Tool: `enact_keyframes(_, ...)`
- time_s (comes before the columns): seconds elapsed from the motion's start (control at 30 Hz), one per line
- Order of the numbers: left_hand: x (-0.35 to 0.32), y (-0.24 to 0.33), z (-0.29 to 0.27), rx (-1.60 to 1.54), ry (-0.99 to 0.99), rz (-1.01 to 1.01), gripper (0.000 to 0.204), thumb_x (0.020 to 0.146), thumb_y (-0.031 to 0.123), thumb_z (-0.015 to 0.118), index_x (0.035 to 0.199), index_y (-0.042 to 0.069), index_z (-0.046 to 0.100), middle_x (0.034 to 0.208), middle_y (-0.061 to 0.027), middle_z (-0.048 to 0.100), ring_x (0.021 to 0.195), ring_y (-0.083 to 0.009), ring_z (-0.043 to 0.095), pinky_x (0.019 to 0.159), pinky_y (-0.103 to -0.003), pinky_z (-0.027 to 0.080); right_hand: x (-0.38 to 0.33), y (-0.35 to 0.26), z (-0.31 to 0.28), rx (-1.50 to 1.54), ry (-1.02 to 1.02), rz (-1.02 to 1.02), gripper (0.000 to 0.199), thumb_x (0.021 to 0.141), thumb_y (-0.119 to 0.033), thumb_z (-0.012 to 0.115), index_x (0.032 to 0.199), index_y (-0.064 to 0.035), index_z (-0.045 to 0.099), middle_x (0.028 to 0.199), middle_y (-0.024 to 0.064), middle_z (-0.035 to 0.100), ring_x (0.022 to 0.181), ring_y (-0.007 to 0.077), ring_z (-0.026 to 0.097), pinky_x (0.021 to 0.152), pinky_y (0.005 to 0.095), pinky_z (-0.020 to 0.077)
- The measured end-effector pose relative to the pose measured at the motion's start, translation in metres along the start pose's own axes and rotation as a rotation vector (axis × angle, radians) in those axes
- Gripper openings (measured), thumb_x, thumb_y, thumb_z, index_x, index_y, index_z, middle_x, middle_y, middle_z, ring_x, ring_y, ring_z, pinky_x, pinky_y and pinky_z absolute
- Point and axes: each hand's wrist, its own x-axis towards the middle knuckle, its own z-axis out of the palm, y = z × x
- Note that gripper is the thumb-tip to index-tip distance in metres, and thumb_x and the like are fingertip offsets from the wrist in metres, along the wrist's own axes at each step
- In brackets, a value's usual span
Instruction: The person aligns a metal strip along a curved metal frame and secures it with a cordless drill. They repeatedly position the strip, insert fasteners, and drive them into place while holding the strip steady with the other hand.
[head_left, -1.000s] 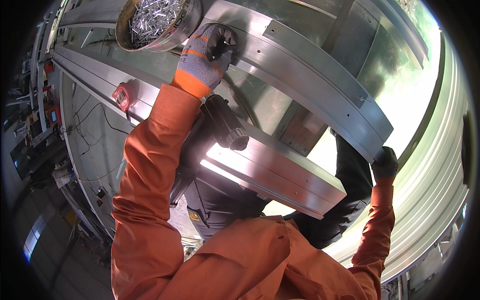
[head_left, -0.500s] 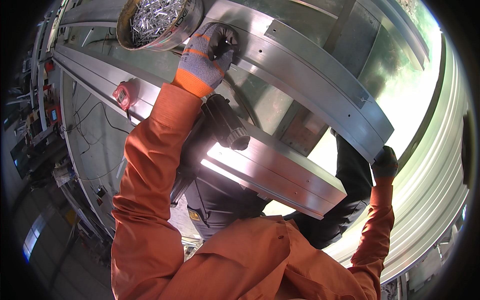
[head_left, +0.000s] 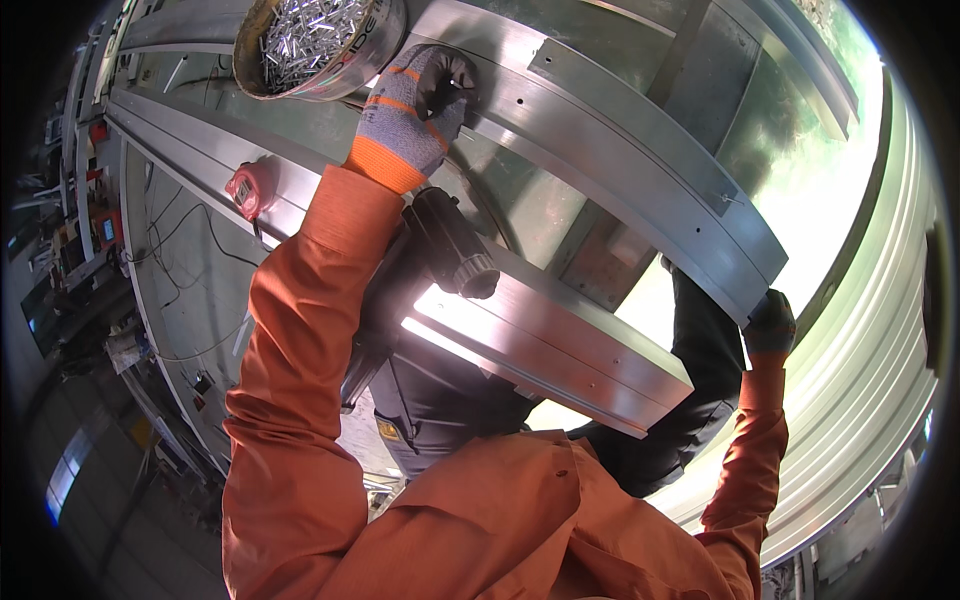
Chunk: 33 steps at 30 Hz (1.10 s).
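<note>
A long aluminium profile [head_left: 610,150] with small drilled holes slants from upper centre down to the right. My left hand [head_left: 425,110], in a grey and orange glove with dark fingertips, rests against its far left part. The fingers are curled in; a tiny bright spot shows at them, too small to name. Around the profile's right end my right hand [head_left: 772,325], in a dark glove, is closed. A black cylindrical power tool [head_left: 455,245] lies below my left wrist, partly hidden by the sleeve. It is over a second aluminium profile [head_left: 570,335].
A round bucket [head_left: 375,45] full of silvery rivets stands beside my left hand. A red tape measure [head_left: 250,190] sits on the second profile's left stretch. White ribbed panels [head_left: 870,380] curve along the right. Thin cables [head_left: 205,215] trail at the left.
</note>
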Motion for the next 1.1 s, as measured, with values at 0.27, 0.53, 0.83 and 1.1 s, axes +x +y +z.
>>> enact_keyframes(0.27,0.006,-0.005,0.0,-0.087,-0.05,0.029,0.013,0.085,-0.004,0.067,0.097,0.002,0.067,0.088,-0.0071,0.068,0.077,-0.0147,0.063,0.073,-0.029,0.053,-0.001,-0.009,-0.004,-0.003,0.027,0.034,0.029,0.076,-0.02,0.079,0.097,-0.008,0.063,0.093,0.0142,0.066,0.091,0.0399,0.064,0.078,0.0466,0.0532)
enact_keyframes(0.53,0.011,-0.001,0.015,-0.248,-0.136,-0.184,0.017,0.087,-0.003,0.068,0.102,0.003,0.073,0.09,-0.0054,0.073,0.079,-0.0117,0.065,0.073,-0.027,0.053,0.006,-0.023,-0.01,-0.08,0.044,0.118,0.027,0.07,-0.018,0.081,0.092,-0.0112,0.068,0.087,0.0077,0.066,0.085,0.0304,0.066,0.078,0.0417,0.0548)
enact_keyframes(0.83,0.014,0.015,0.027,0.388,-0.091,0.005,0.017,0.087,0.004,0.068,0.101,0.012,0.074,0.091,-0.0094,0.073,0.08,-0.0239,0.07,0.074,-0.033,0.055,0.009,-0.037,-0.026,-0.028,-0.028,0.19,0.025,0.071,-0.016,0.078,0.093,-0.0113,0.068,0.091,0.01,0.068,0.091,0.034,0.066,0.081,0.0449,0.0539)
enact_keyframes(1.1,0.009,0.031,0.029,0.429,-0.065,-0.034,0.017,0.087,0.02,0.07,0.104,0.017,0.071,0.101,-0.0126,0.071,0.091,-0.0357,0.068,0.082,-0.045,0.055,0.01,-0.045,-0.036,-0.017,-0.028,0.184,0.031,0.078,-0.021,0.075,0.109,-0.0212,0.07,0.093,0.0049,0.069,0.093,0.027,0.069,0.087,0.041,0.0543)
